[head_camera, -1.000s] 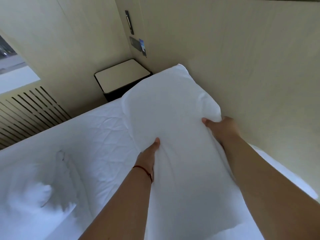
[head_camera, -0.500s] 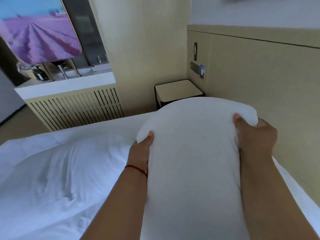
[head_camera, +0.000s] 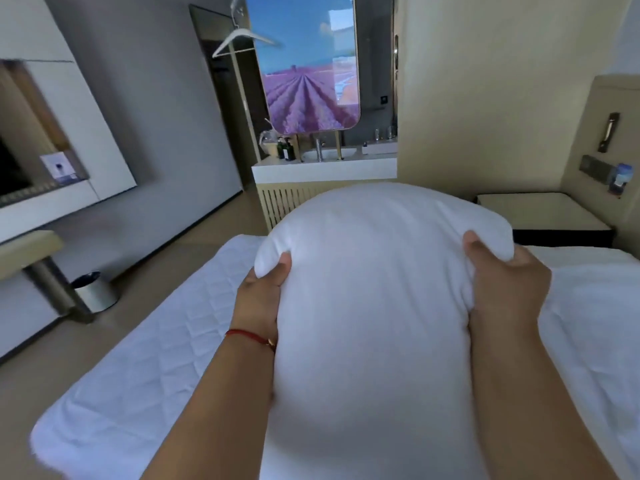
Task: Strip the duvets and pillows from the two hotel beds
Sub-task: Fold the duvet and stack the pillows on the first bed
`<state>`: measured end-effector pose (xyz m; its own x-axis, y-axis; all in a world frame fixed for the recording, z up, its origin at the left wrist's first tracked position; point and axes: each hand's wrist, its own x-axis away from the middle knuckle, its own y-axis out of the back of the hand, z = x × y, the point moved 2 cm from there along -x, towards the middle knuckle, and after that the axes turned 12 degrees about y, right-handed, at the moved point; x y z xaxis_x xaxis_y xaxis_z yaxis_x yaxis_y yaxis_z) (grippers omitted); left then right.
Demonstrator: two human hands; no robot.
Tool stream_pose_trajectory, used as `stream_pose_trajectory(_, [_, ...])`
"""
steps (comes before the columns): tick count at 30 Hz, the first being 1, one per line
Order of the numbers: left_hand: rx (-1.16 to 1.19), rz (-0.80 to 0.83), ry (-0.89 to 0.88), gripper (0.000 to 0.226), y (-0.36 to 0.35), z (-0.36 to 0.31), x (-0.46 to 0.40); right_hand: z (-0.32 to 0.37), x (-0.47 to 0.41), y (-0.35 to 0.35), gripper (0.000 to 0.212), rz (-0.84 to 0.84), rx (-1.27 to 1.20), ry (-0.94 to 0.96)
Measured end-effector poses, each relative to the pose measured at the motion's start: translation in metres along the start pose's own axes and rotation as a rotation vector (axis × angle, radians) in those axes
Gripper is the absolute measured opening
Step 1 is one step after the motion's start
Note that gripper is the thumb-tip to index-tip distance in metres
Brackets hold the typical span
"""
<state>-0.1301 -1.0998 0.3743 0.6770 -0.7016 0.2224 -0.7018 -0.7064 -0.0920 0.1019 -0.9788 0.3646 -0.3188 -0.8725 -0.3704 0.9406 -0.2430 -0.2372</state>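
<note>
A plump white pillow [head_camera: 374, 306] fills the middle of the head view, lifted above the bed [head_camera: 149, 372]. My left hand [head_camera: 261, 296] grips its left edge, thumb pressed into the fabric. My right hand [head_camera: 505, 282] clutches its upper right corner, fingers bunching the cloth. The bed shows a bare quilted white mattress cover on the left. More rumpled white bedding [head_camera: 595, 317] lies to the right of my right arm.
A nightstand [head_camera: 540, 216] stands at the bed's far right beside the headboard wall. A slatted counter with a sink [head_camera: 322, 171] lies straight ahead. A small bin [head_camera: 93, 291] and a desk leg [head_camera: 52, 282] stand on the floor at left.
I have turned left with the pillow in both hands, away from the headboard wall. The room, mirror and desk side have come into view.
</note>
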Motion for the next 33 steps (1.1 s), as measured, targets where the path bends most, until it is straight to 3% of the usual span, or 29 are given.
stream_pose_trajectory(3, [0.027, -0.106, -0.022, 0.02, 0.059, -0.016, -0.001, -0.002, 0.033, -0.055, 0.041, 0.082, -0.047, -0.024])
stream_pose_trajectory(10, [0.119, -0.274, -0.038, 0.029, 0.144, -0.038, -0.05, -0.027, 0.071, -0.162, 0.04, 0.201, -0.135, -0.049])
stream_pose_trajectory(17, [0.121, -0.394, -0.08, 0.018, 0.193, -0.059, -0.119, -0.064, 0.084, -0.267, 0.034, 0.275, -0.218, -0.086])
stream_pose_trajectory(24, [0.117, -0.408, -0.076, 0.024, 0.256, -0.076, -0.2, -0.091, 0.107, -0.361, 0.026, 0.293, -0.192, -0.128])
stream_pose_trajectory(29, [0.123, -0.296, -0.096, 0.006, 0.301, -0.086, -0.273, -0.115, 0.133, -0.424, 0.03, 0.238, -0.128, -0.117])
stream_pose_trajectory(33, [0.097, -0.217, -0.05, 0.005, 0.339, -0.095, -0.342, -0.131, 0.15, -0.476, 0.039, 0.167, -0.059, -0.094])
